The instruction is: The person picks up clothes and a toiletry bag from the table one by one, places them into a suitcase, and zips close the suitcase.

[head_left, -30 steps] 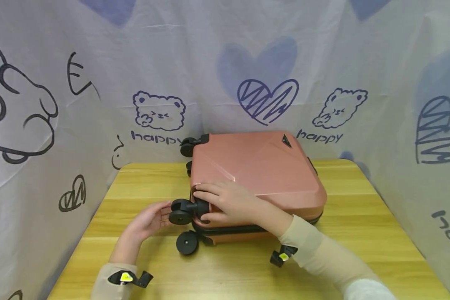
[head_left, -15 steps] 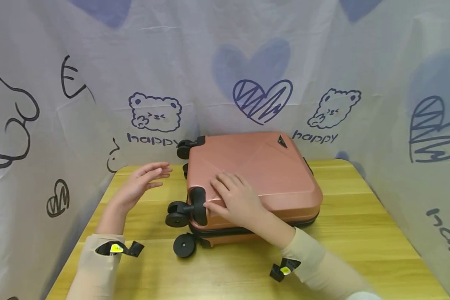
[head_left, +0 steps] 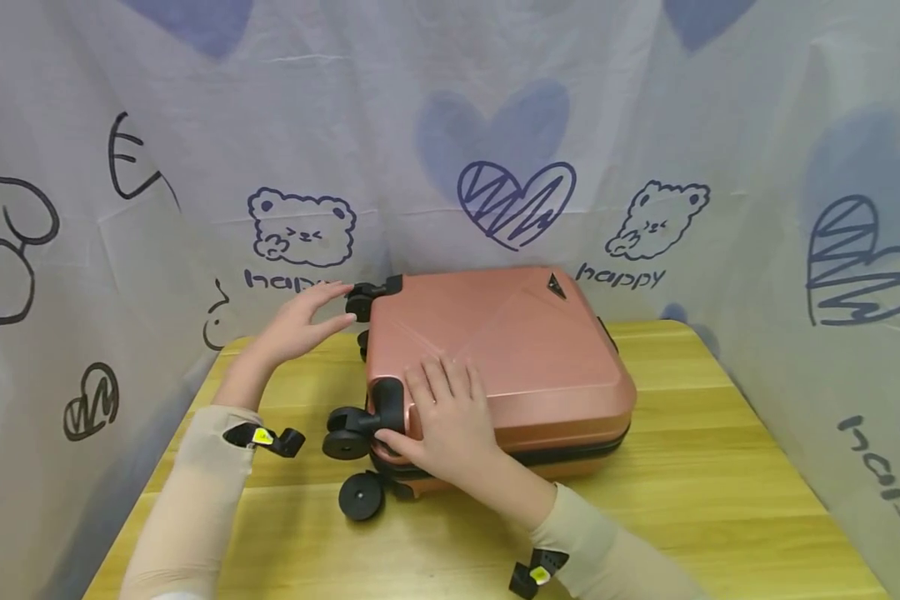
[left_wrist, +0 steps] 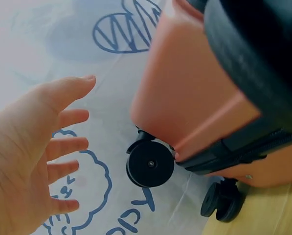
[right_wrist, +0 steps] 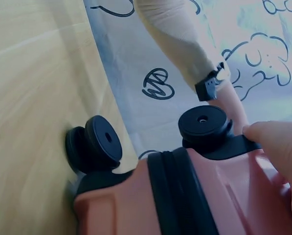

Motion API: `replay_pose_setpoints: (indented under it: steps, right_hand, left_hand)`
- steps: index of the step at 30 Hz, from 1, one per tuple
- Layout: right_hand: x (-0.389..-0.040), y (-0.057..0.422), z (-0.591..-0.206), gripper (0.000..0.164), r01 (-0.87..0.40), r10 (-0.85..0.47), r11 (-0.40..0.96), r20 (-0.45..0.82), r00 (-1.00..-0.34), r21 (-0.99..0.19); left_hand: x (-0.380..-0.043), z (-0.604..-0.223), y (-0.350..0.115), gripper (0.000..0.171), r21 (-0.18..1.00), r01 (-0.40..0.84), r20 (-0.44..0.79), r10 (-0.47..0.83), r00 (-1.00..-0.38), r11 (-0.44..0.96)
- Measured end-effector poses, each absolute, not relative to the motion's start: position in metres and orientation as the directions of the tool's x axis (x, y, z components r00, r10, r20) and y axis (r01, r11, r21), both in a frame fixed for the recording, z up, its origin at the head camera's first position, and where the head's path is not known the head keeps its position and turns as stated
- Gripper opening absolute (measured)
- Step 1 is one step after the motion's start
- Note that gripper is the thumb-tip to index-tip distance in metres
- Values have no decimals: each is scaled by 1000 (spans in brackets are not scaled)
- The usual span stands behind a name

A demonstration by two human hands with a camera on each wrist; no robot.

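A pink hard-shell suitcase (head_left: 495, 333) lies flat on the wooden table, its black wheels pointing left. My left hand (head_left: 303, 325) is by the far upper wheel (head_left: 360, 302), fingers extended; the left wrist view has this hand (left_wrist: 33, 152) apart from the wheel (left_wrist: 150, 164), holding nothing. On the near left corner of the shell rests my right hand (head_left: 453, 425), fingers spread flat and thumb beside the near upper wheel (head_left: 347, 433). In the right wrist view the thumb (right_wrist: 275, 147) lies against the black wheel mount. A lower near wheel (head_left: 362, 497) shows below.
The yellow wooden table (head_left: 705, 467) extends in front and to the right of the suitcase. A white curtain (head_left: 435, 108) with hearts and bear drawings closes off the back and both sides. The suitcase's far edge lies close to it.
My left hand has gone from the near upper wheel, away from me, to the far upper wheel. My right hand has moved from around the near wheel mount onto the shell, fingers flattened.
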State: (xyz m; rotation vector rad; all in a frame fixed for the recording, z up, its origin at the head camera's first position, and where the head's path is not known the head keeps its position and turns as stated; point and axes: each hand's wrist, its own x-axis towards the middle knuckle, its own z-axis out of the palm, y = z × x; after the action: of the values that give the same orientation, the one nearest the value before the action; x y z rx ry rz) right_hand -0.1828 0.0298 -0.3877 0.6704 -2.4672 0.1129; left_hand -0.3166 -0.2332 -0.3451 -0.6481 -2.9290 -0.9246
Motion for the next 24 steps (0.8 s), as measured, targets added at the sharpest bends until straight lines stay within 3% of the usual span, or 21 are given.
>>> replay_pose_setpoints:
  steps: [9,18,24]
  right_hand:
    - [-182,15,-395,98,-369,-365,924,532,-764,104]
    - [-175,11,-398,85,-372,-355,924,560,-749,89]
    - [-170,26,-401,85,-430,-404,896,605,-686,111]
  left_hand:
    - [-342,-350,-225,74,343,427,97,421,-902,836]
    - [-350,-358,-230,82,325,399,63,402,-914,857]
    - [-351,-362,-229,84,341,419,61,425,-903,841]
